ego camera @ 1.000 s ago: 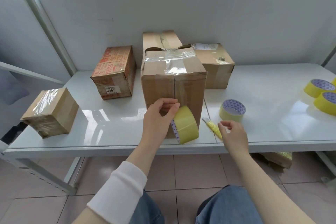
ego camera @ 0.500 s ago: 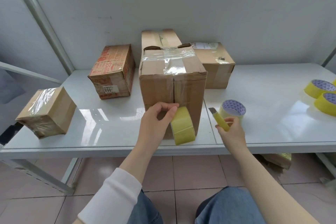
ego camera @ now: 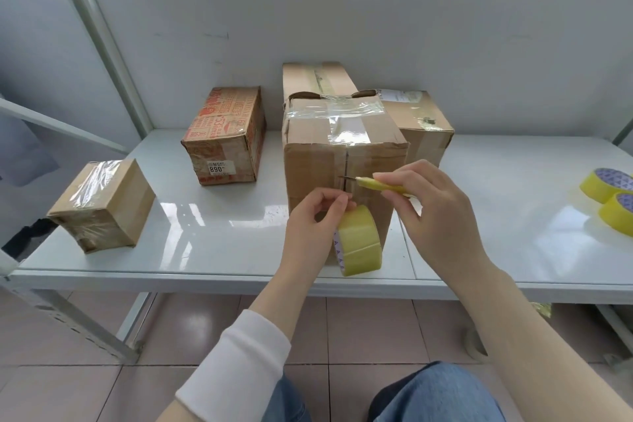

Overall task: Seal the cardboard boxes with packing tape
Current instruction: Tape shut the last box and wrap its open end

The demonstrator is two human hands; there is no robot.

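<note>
the left hand [ego camera: 310, 229] pinches the top of a yellow roll [ego camera: 359, 241] of tape between curled thumb and fingers, holding it on edge just in front of the lower face of the tall box [ego camera: 318, 164]. whether the roll rests on the worktop [ego camera: 222, 243] i cannot tell. the right hand [ego camera: 435, 212] grips a yellow knife [ego camera: 380, 184] in curled fingers and thumb. its blade points left, with the tip at the vertical seam on the tall box's front, above the roll. clear tape crosses the top of the tall box, which stands near the worktop's front edge. a printed box [ego camera: 224, 134] sits to its left, and a small box [ego camera: 102, 205] wrapped in tape lies further left. two rear boxes [ego camera: 418, 120] stand behind the tall box. spare rolls [ego camera: 604, 183] lie at the far right.
</note>
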